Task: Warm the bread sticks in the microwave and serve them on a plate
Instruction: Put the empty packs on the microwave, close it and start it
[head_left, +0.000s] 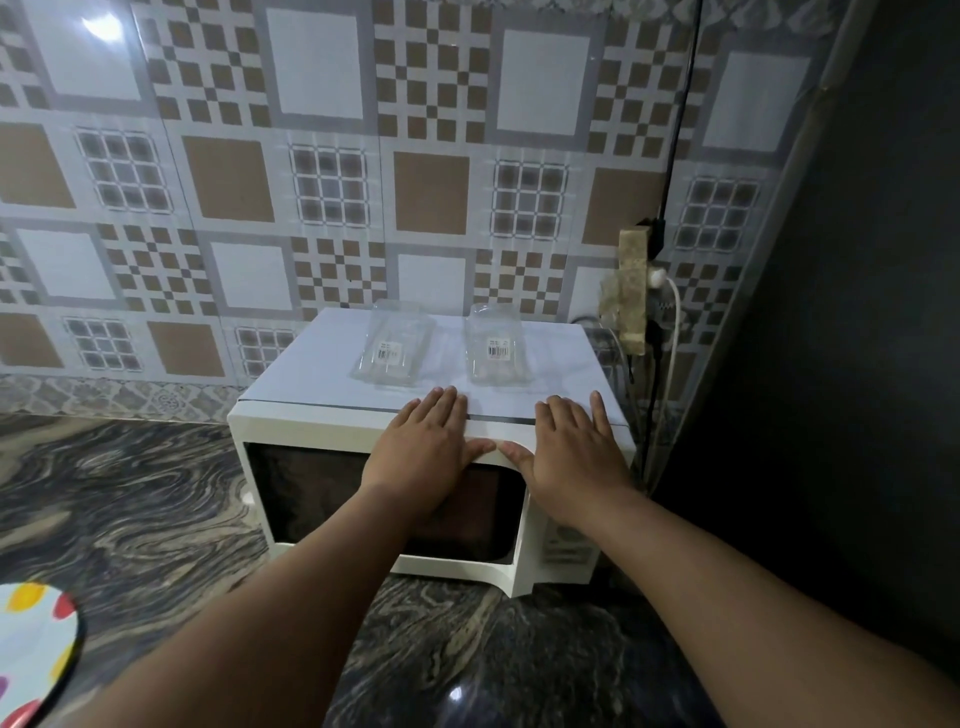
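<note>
Both hands lie flat with fingers straight, holding nothing: the left hand (434, 441) and right hand (571, 451) press side by side on the near top edge of the white box-shaped microwave oven (322, 384). Its dark-windowed door is closed. Two clear plastic packs with barcode labels, left (395, 351) and right (494, 345), rest on its top farther back; their contents cannot be made out. The oven stands on a dark swirled stone counter (130, 499) against a brown-and-grey patterned tile wall (322, 156). A white dotted plate (31, 654) is cut off near left.
</note>
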